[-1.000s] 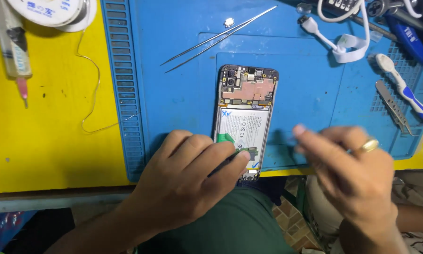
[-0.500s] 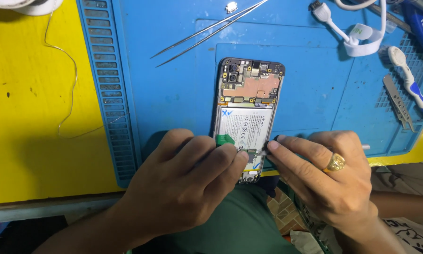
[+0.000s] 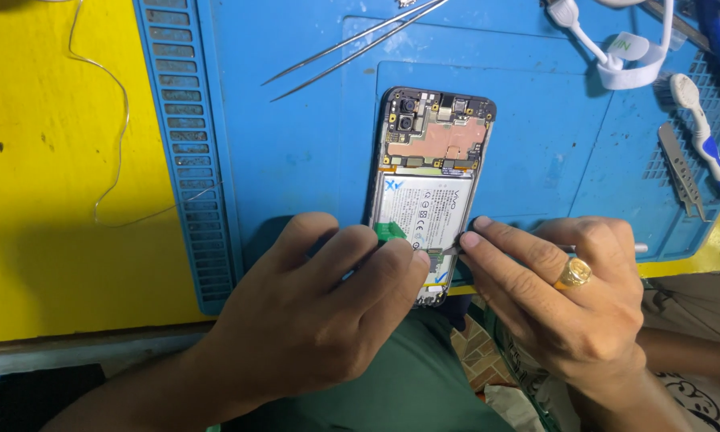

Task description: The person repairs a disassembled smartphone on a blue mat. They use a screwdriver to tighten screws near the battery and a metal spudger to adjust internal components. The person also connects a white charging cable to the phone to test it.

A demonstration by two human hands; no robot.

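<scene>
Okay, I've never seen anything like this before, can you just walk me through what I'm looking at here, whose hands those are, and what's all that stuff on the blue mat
This is one view, from a camera worn on a person's head, looking down at their own two bare hands. No machine is involved.

On a yellow table lies a blue work mat. On the mat is an opened phone with its back cover off, so the circuit board and white battery show.

The left hand rests on the phone's lower end, fingers by a small green tab. The right hand, wearing a gold ring, holds a thin metal tool in a pinch grip, its tip at the phone's lower part.

Around them: long tweezers, a white strap, a white and blue brush, smaller grey tweezers, and a thin wire.
</scene>
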